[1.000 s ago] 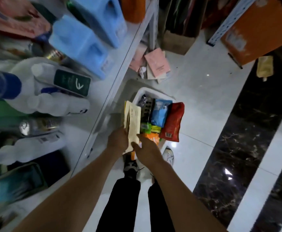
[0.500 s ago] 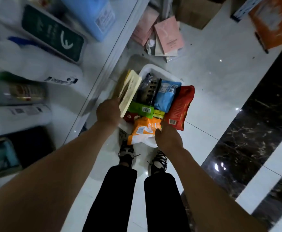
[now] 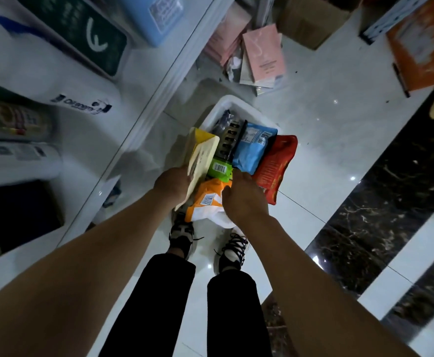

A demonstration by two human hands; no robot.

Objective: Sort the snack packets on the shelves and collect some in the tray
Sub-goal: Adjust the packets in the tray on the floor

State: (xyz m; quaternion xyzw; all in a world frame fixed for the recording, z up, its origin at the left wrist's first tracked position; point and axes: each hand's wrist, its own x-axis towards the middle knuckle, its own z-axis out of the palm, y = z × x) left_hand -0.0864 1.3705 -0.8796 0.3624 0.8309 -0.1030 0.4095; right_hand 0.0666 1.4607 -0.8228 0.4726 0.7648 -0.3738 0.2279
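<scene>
The white plastic tray [image 3: 226, 105] sits on the glossy white tiled floor [image 3: 326, 130], just beside the base of the white metal shelf [image 3: 159, 81]. It holds several snack packets packed together: a dark ribbed packet [image 3: 227, 136], a blue foil packet [image 3: 253, 148], a red packet [image 3: 275, 167] hanging over the tray's right edge, a small green packet [image 3: 219, 170] and an orange-and-white packet [image 3: 206, 199]. The left hand [image 3: 170, 182] grips a cream and yellow flat packet [image 3: 200, 155], held upright at the tray's left side. The right hand [image 3: 245, 199] rests on the orange-and-white packet with fingers curled into the pile; whether it grips anything cannot be told. The hands are apart. Pink flat boxes [image 3: 263, 55] lie on the floor beyond the tray.
</scene>
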